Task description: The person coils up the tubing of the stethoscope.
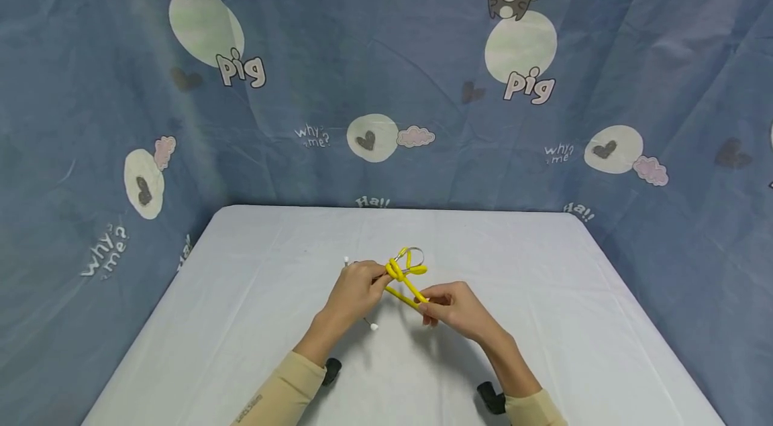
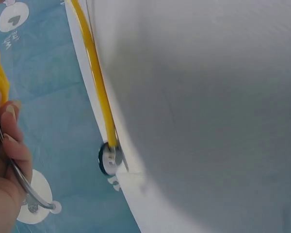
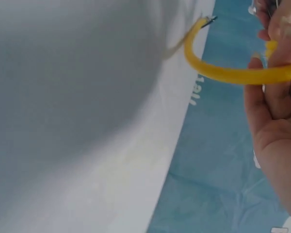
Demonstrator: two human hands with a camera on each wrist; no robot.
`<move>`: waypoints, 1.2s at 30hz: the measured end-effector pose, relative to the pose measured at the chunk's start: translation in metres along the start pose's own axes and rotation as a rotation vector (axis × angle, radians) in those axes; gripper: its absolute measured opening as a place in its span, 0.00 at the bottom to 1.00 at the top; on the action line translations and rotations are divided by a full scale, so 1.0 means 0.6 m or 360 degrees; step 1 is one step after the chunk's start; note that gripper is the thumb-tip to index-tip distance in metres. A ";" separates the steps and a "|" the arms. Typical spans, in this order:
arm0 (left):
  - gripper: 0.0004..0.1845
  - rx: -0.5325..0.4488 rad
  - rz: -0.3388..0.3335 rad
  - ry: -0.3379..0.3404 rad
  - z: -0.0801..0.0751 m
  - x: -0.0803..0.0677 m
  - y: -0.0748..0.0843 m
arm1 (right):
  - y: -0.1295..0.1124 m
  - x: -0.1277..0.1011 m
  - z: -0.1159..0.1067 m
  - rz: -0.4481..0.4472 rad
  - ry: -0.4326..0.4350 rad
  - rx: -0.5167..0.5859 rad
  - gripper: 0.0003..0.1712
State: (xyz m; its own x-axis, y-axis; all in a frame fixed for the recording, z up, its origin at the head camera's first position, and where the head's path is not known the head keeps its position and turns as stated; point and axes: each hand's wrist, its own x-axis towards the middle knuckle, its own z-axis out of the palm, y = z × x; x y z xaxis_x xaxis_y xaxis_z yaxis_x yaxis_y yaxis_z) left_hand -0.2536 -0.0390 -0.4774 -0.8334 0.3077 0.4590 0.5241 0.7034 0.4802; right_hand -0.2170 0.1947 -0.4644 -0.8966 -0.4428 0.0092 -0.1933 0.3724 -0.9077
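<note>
A stethoscope with yellow tubing is held above the table between both hands. My left hand grips its metal ear tubes near the yellow part. White ear tips stick out on either side of that hand. Beyond the fingers the tubing is looped or twisted on itself; how it crosses is hard to tell. My right hand pinches a length of the tubing between thumb and fingers. In the left wrist view, the round chest piece hangs at the end of a yellow stretch.
A white-covered table lies under the hands. Blue printed cloth rises behind it and at both sides. Dark wrist-worn cameras sit below the cuffs of the beige sleeves.
</note>
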 end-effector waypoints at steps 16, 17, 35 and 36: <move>0.09 0.0112 -0.0015 -0.0121 0.004 -0.009 -0.010 | -0.053 -0.007 -0.029 -0.0202 0.0042 -0.0322 0.09; 0.09 0.0102 -0.0003 -0.0136 0.004 -0.008 -0.008 | -0.056 -0.006 -0.032 -0.0238 0.0080 -0.0332 0.09; 0.06 -0.0119 0.0277 -0.0434 0.010 -0.014 0.021 | -0.063 0.031 -0.033 -0.0404 0.0527 -0.0356 0.05; 0.06 -0.0133 0.0288 -0.0445 0.011 -0.015 0.021 | -0.062 0.034 -0.032 -0.0404 0.0545 -0.0360 0.05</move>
State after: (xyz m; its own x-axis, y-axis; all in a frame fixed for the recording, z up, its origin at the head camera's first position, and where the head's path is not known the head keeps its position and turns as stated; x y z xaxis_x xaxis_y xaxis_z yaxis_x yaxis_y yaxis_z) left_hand -0.2405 -0.0288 -0.4804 -0.7353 0.5944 0.3254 0.6708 0.5699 0.4747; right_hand -0.2360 0.1878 -0.4226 -0.8823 -0.2629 0.3904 -0.4706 0.4724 -0.7453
